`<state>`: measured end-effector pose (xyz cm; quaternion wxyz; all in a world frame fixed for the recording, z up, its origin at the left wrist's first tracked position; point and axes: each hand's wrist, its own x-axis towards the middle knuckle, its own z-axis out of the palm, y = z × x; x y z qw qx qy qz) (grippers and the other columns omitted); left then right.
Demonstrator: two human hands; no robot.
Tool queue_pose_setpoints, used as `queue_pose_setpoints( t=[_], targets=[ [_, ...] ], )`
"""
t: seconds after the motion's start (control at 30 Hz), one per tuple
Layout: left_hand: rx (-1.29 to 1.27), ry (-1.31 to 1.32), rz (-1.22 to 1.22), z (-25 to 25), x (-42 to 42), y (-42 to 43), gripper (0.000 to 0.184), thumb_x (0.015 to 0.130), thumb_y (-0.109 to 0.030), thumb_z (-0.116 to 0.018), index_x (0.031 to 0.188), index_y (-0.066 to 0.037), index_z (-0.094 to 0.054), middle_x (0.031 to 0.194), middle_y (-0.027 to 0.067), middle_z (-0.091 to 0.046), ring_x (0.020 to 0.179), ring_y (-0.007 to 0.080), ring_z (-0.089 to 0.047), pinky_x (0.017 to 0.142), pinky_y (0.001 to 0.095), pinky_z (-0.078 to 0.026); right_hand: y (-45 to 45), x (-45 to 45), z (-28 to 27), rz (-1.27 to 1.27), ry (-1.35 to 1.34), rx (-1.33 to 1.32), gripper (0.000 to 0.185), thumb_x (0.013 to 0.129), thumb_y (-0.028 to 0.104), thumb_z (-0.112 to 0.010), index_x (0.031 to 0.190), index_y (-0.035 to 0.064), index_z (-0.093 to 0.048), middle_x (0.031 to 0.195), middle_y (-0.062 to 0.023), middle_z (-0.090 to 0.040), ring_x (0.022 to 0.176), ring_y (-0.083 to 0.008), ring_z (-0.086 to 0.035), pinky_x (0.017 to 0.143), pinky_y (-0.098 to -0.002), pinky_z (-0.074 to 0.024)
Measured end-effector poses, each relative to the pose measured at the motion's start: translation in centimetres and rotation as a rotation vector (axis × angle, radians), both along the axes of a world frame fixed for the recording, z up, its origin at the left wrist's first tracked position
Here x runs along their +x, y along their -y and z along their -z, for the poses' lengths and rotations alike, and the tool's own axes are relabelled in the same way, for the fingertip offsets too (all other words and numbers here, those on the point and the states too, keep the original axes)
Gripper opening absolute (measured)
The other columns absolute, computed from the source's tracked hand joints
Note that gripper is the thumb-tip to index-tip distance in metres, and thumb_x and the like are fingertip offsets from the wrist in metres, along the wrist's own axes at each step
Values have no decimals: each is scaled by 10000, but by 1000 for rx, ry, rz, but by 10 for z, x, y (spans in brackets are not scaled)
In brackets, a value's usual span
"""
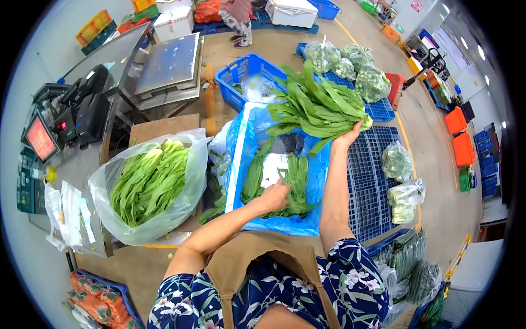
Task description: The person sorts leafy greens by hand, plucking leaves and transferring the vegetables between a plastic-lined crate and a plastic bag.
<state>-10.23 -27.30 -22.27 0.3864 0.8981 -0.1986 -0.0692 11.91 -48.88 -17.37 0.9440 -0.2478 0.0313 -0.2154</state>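
Note:
My right hand (349, 136) is closed round the pale stem end of a bunch of long leafy greens (320, 104), raised over the right back part of a box lined with blue plastic (323, 175). Inside the box, my left hand (275, 196) touches more greens (297, 178); its fingers are partly hidden among the leaves, so its grip is unclear. A white patch shows between the leaves there. To the left, a clear plastic bag (104, 189) stands open, with leafy heads (150, 183) in it.
Behind the box is a blue crate (227, 82). Bagged vegetables (372, 82) and blue pallets (359, 181) lie to the right. A metal scale (169, 63), a screen (41, 138) and a counter are at left. A person (237, 19) stands at the back.

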Motion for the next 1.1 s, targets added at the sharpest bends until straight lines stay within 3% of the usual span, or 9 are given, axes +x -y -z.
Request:
queue_pose_setpoints(
  t=[0.33,0.47,0.6,0.7,0.8,0.83,0.93,0.97,1.1],
  targets=[
    [-188,-42,-368,-71,-9,-116,309,823,-184,-659,1050,24,-631,993,206,-660,869,310,-663,767,396,-518,-49,3,38,-77,-177,-156,585,951,499,-438,1311,40,-482,1330,-132,-504,1169,-327,-510,1000,-472,-416],
    [70,619,-836,-107,-47,-209,321,771,-115,-694,1071,-35,-613,1095,218,-590,991,378,-589,839,439,-475,-106,-45,-23,-508,-120,-79,576,927,458,-389,1301,32,-492,1282,-159,-529,1108,-339,-552,922,-490,-476],
    [793,759,-1311,-173,-104,-288,524,688,-87,-766,1162,-26,-550,1255,216,-485,1178,382,-477,929,442,-393,-192,-84,-41,-778,-28,-127,534,930,425,-395,1268,32,-521,1200,-159,-576,1054,-324,-583,897,-472,-499],
    [1132,714,-1516,-186,-134,-324,525,720,-121,-753,1189,-33,-533,1097,190,-587,1056,374,-566,855,429,-446,-246,-105,-33,-896,-125,-128,519,930,415,-398,1256,34,-531,1170,-153,-592,1037,-319,-591,891,-464,-504],
    [364,145,-1677,-158,-156,-371,321,801,-145,-678,1078,-37,-557,935,168,-634,935,387,-614,832,475,-473,-308,-130,-6,-1131,-211,-106,490,932,387,-419,1253,36,-535,1169,-151,-602,1048,-314,-593,915,-458,-493],
    [347,252,-1487,-102,-173,-420,215,871,-186,-631,1009,-30,-576,694,74,-612,646,284,-618,614,385,-504,-335,-136,8,-1156,-259,-86,486,935,390,-433,1254,39,-536,1189,-151,-596,1060,-316,-589,931,-457,-483],
    [-845,-113,-1477,-156,-183,-389,193,922,-231,-588,968,-43,-593,636,3,-537,515,131,-489,477,258,-405,-408,-166,24,-1172,-397,-84,528,937,446,-486,1278,43,-518,1256,-147,-569,1091,-316,-578,972,-458,-453],
    [-1011,-106,-1417,-169,-192,-383,206,960,-262,-543,988,-65,-598,606,-52,-444,469,32,-331,427,190,-271,-428,-180,23,-1149,-445,-42,538,935,447,-507,1292,45,-502,1271,-135,-560,1100,-315,-571,971,-462,-452],
    [-1316,-91,-1228,-162,-229,-402,306,994,-366,-467,1027,-81,-572,581,-43,-422,418,34,-296,422,209,-238,-465,-208,92,-1075,-529,-202,505,919,294,-612,1316,23,-456,1311,-128,-526,1146,-297,-540,971,-476,-454]
  ],
)
